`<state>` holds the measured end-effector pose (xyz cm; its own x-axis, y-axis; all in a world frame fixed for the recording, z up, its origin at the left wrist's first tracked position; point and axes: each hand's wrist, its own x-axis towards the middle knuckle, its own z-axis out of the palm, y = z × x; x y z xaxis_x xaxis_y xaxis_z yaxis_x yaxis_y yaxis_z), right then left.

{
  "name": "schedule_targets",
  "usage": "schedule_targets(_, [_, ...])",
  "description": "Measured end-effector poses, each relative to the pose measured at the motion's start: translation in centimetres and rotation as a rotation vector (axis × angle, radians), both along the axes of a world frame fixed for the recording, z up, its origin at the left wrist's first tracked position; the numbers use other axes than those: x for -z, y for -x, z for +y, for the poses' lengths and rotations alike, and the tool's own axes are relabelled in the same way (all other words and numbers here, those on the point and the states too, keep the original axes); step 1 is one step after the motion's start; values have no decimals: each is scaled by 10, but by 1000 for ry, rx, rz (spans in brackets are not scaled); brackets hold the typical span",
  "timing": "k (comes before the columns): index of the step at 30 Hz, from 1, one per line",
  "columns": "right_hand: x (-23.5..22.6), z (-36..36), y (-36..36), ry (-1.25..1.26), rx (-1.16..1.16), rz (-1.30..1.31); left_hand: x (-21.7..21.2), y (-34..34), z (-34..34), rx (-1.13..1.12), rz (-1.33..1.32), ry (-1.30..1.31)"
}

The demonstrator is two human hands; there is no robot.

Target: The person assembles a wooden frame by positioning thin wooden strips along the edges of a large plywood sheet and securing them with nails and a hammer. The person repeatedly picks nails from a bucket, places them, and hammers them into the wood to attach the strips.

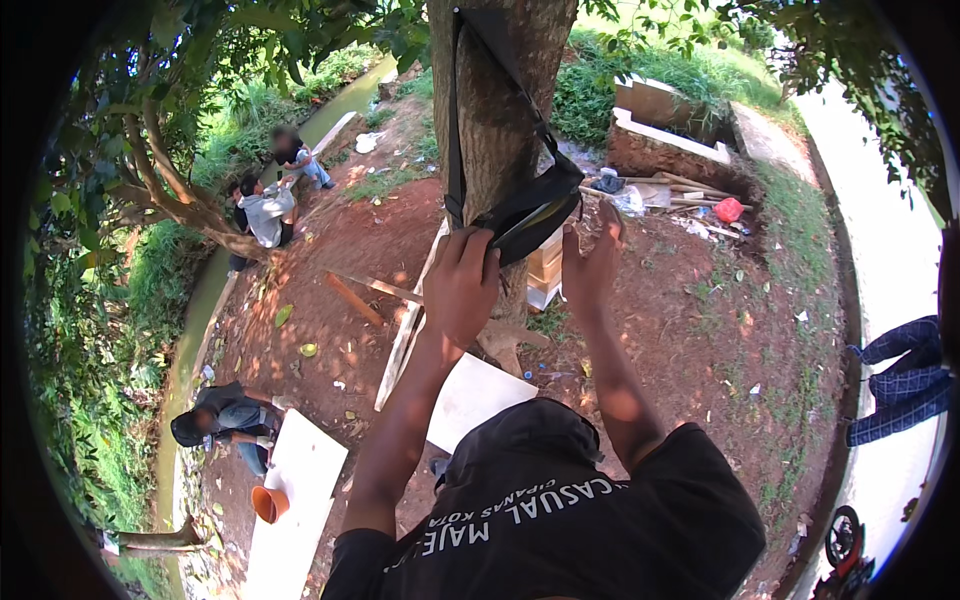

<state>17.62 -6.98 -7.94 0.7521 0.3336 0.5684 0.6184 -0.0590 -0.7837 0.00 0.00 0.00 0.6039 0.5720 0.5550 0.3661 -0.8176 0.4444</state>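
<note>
– Two checks: grip and progress?
– Left hand (462,290): fingers bent over the lower edge of the black bag (537,213), apparently gripping. Right hand (592,265): fingers spread beside it; contact cannot be determined. Bag hung by its strap (455,120), mouth seemingly open; handling judged unfinished.
– Obstructions?
– Tree trunk (487,130) directly behind the bag; white board (480,400) below the fingers.

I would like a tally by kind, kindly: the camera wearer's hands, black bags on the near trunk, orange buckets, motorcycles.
Left hand and right hand: 2
Black strapped bag: 1
Orange bucket: 1
Motorcycle, partly visible: 1
Total: 5
</note>
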Motion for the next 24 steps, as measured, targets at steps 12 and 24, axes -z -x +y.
schedule_targets(12, [-22, -14, -46, -311, -352, 456, -45, -75, 14, 324, 401, 108])
schedule_targets(24, [59, 24, 129, -38, -751, -175, -77, -109, 7, 230, 511, 403])
